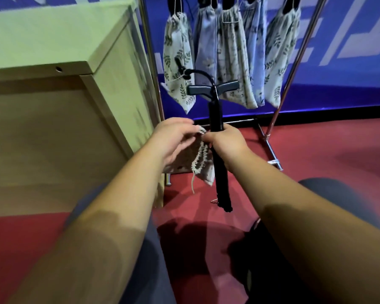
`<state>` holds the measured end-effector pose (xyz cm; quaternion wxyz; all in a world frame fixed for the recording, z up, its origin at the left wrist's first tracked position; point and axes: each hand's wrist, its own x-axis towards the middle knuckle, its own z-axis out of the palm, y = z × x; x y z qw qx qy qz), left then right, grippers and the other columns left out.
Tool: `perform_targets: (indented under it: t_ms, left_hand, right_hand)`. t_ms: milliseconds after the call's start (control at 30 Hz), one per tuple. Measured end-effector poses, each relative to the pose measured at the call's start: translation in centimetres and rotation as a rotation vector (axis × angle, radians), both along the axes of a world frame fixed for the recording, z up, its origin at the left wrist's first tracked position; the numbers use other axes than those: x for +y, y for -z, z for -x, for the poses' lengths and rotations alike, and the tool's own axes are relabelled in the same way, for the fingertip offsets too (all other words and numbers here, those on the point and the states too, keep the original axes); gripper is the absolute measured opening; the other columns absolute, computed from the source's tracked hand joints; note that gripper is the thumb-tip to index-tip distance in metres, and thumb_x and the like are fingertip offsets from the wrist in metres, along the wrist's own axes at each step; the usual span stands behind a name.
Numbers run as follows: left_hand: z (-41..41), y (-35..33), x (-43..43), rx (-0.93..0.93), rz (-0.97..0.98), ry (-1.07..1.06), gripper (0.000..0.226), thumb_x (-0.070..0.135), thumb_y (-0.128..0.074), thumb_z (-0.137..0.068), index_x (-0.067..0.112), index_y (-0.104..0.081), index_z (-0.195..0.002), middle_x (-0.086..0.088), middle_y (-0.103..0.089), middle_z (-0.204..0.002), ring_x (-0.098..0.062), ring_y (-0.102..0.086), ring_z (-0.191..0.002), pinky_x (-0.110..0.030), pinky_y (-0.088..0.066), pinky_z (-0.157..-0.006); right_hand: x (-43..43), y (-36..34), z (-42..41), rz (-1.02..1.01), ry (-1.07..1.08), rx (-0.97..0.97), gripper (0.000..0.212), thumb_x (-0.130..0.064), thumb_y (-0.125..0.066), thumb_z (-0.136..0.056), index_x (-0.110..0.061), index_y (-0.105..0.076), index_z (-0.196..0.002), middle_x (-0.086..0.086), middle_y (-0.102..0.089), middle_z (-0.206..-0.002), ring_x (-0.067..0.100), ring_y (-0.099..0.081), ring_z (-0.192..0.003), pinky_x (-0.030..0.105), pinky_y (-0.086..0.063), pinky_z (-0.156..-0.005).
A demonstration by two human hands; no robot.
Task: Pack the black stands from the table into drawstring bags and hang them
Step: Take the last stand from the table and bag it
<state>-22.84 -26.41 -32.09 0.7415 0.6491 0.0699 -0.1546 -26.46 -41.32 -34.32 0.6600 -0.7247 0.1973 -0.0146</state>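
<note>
right hand (226,142) grips stand (216,116); left hand (173,140) pinches bag (200,157); banner (342,53) illegible

A staged hall or showroom: a chrome garment rack (294,69) hung with leaf-print cloth drawstring bags (178,62), a blue banner wall with white lettering (349,51) behind it, red flooring (316,150) beneath it, a pale wooden tabletop (42,47) to its left.
</note>
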Motion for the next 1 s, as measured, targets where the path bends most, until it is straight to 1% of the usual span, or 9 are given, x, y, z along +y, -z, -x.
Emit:
perform_targets:
  t_ms: [67, 133, 300, 367, 467, 600, 733, 833, 1000]
  left_hand:
    - [-0.2, 0.5, 0.7, -0.080, -0.184, 0.084, 0.025, -0.003, -0.083, -0.083, 0.011, -0.076, -0.104, -0.010, -0.074, -0.091, -0.019, -0.071, -0.081, -0.032, -0.063, -0.085]
    - [-0.8, 0.8, 1.3, -0.117, -0.294, 0.076, 0.017, 0.002, -0.083, -0.086, 0.015, -0.077, -0.096, -0.010, -0.074, -0.087, -0.021, -0.070, -0.079, -0.028, -0.061, -0.072]
    - [-3.2, 2.0, 2.4, -0.133, -0.578, 0.003, 0.017, 0.006, -0.071, -0.081, 0.019, -0.077, -0.073, -0.005, -0.076, -0.074, -0.021, -0.075, -0.070, -0.050, -0.065, -0.086]
    - [-3.7, 2.0, 2.2, -0.129, -0.693, 0.054, 0.013, 0.013, -0.065, -0.078, 0.020, -0.074, -0.072, -0.001, -0.074, -0.070, -0.023, -0.074, -0.069, -0.047, -0.066, -0.079]
    - [-4.2, 2.2, 2.0, -0.207, -1.062, 0.168, 0.019, 0.010, -0.062, -0.086, 0.024, -0.065, -0.074, -0.003, -0.070, -0.089, -0.026, -0.069, -0.086, -0.027, -0.048, -0.064]
    - [-5.0, 3.2, 1.9, -0.272, -1.362, 0.329, 0.021, 0.022, -0.063, -0.085, 0.028, -0.067, -0.105, -0.010, -0.062, -0.117, -0.033, -0.061, -0.106, -0.033, -0.046, -0.078]
    - [-5.4, 3.3, 1.6, -0.292, -1.471, 0.252, 0.023, 0.039, -0.060, -0.103, 0.031, -0.071, -0.121, -0.011, -0.051, -0.134, -0.037, -0.049, -0.128, -0.043, -0.048, -0.098]
    - [-5.9, 2.9, 1.4, -0.291, -1.533, 0.191, 0.026, 0.041, -0.056, -0.106, 0.027, -0.073, -0.120, -0.010, -0.044, -0.137, -0.038, -0.040, -0.133, -0.047, -0.044, -0.098]
    - [-7.0, 2.9, 1.7, -0.250, -1.361, 0.284, 0.035, 0.045, -0.059, -0.106, 0.014, -0.074, -0.106, -0.008, -0.064, -0.093, -0.032, -0.061, -0.091, -0.035, -0.043, -0.074]
  right_hand:
    - [-0.7, 0.4, -1.2, -0.007, 0.007, -0.007, 0.019, -0.009, -0.083, -0.071, -0.013, -0.072, -0.086, 0.007, -0.074, -0.073, 0.029, -0.075, -0.069, 0.045, -0.063, -0.069]
    - [-1.0, 0.3, -2.0, -0.018, -0.014, -0.004, 0.019, -0.004, -0.085, -0.076, -0.014, -0.072, -0.086, 0.005, -0.073, -0.072, 0.023, -0.069, -0.063, 0.036, -0.059, -0.063]
    - [-1.4, 0.5, -4.0, 0.035, -0.113, 0.029, 0.020, 0.004, -0.079, -0.080, -0.005, -0.074, -0.097, 0.008, -0.064, -0.073, 0.018, -0.055, -0.057, 0.021, -0.045, -0.046]
    - [-1.3, 1.0, -4.8, 0.118, -0.124, 0.037, 0.017, -0.001, -0.078, -0.079, -0.001, -0.074, -0.096, 0.007, -0.064, -0.071, 0.019, -0.056, -0.058, 0.025, -0.045, -0.050]
    - [-1.2, 1.7, -5.9, 0.172, -0.133, 0.028, 0.016, -0.007, -0.078, -0.077, -0.006, -0.075, -0.093, 0.002, -0.067, -0.066, 0.018, -0.060, -0.056, 0.033, -0.049, -0.058]
    - [-0.9, 2.1, -6.9, 0.214, -0.177, 0.003, 0.011, -0.009, -0.080, -0.077, -0.013, -0.075, -0.086, -0.001, -0.067, -0.063, 0.016, -0.060, -0.053, 0.033, -0.050, -0.058]
    - [-0.7, 2.1, -7.6, 0.222, -0.209, 0.009, 0.011, -0.010, -0.081, -0.078, -0.015, -0.075, -0.086, -0.002, -0.069, -0.065, 0.016, -0.063, -0.058, 0.034, -0.053, -0.064]
    - [-0.7, 2.3, -8.0, 0.243, -0.208, 0.006, 0.012, -0.011, -0.080, -0.077, -0.014, -0.075, -0.088, -0.002, -0.069, -0.066, 0.017, -0.064, -0.061, 0.038, -0.056, -0.068]
    - [-1.1, 2.6, -8.2, 0.281, -0.220, 0.002, 0.015, -0.022, -0.083, -0.078, -0.018, -0.074, -0.090, 0.000, -0.077, -0.078, 0.021, -0.074, -0.075, 0.043, -0.062, -0.079]
